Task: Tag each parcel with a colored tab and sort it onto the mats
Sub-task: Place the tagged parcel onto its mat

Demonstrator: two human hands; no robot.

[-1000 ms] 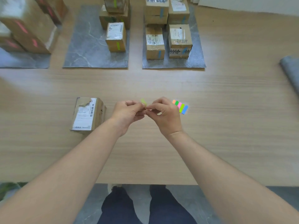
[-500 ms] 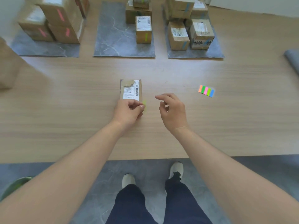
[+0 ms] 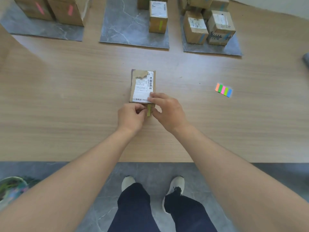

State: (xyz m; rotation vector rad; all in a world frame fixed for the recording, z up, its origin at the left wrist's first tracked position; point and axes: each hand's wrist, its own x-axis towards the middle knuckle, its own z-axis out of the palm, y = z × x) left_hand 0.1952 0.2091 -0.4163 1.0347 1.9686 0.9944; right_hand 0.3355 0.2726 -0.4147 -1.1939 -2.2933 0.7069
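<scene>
A small cardboard parcel (image 3: 142,86) with a white shipping label lies on the wooden table in front of me. A green tab (image 3: 148,110) sits on its near side face. My left hand (image 3: 132,117) pinches the tab from the left. My right hand (image 3: 167,109) rests on the parcel's near right corner, fingers on the label and thumb beside the tab. A pad of colored tabs (image 3: 223,90) lies on the table to the right. Three grey mats lie at the back: left (image 3: 41,30), middle (image 3: 127,29), right (image 3: 212,49).
Boxes with pink tabs (image 3: 66,12) stand on the left mat, one with a green tab (image 3: 158,17) on the middle mat, several with blue tabs (image 3: 209,27) on the right mat. The table's near edge runs above my shoes. A bin (image 3: 11,188) sits at lower left.
My hands peeled a green tab near the pad, then moved to the parcel. The left hand carried the tab to its near side; the right hand now rests on the parcel.
</scene>
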